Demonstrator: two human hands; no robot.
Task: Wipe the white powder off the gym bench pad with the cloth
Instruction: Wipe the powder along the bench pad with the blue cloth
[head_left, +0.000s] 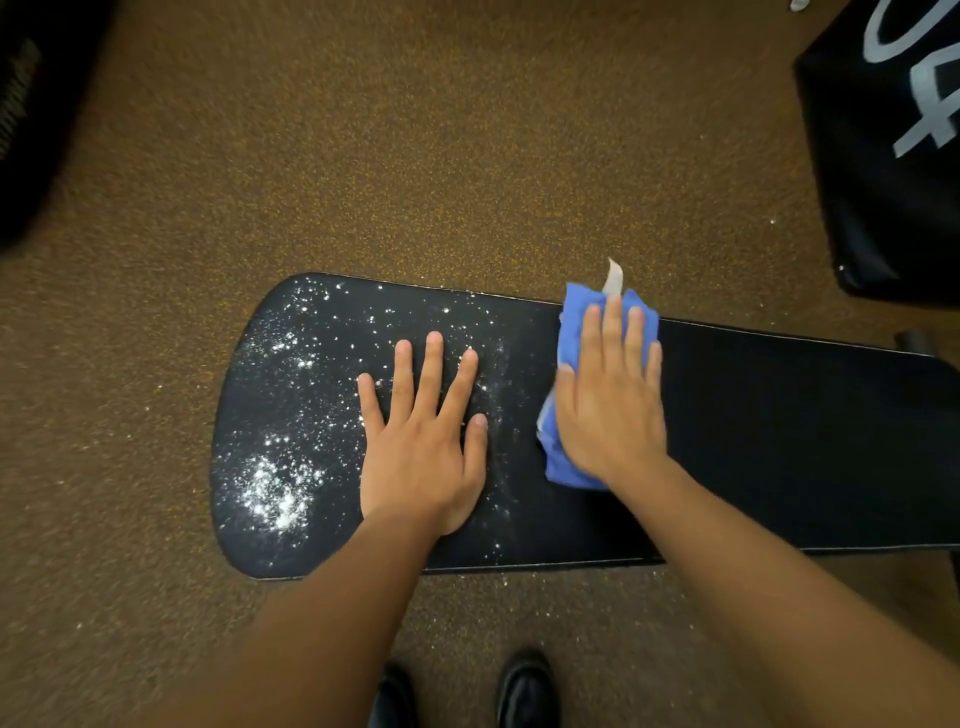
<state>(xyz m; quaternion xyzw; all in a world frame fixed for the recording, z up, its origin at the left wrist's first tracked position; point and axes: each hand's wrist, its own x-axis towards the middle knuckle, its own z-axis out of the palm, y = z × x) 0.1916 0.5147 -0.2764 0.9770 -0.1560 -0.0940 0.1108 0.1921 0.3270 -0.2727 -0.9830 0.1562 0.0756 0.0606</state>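
Note:
A long black gym bench pad (779, 441) runs across the view from left to right. White powder (275, 493) speckles its left end, thickest near the front left corner, with finer dust up to the middle. My left hand (423, 441) lies flat on the pad with fingers spread, on the dusted part. My right hand (613, 395) presses flat on a crumpled blue cloth (563, 467) near the pad's middle, just right of the powder. A pale tag (614, 275) sticks up from the cloth's far edge. The pad right of the cloth looks free of powder.
Brown speckled rubber floor (415, 156) surrounds the bench, with stray powder flecks near the pad's edges. A black padded block with white numerals (893, 130) stands at the upper right. Dark equipment (31, 104) fills the upper left corner. My black shoes (524, 691) show at the bottom.

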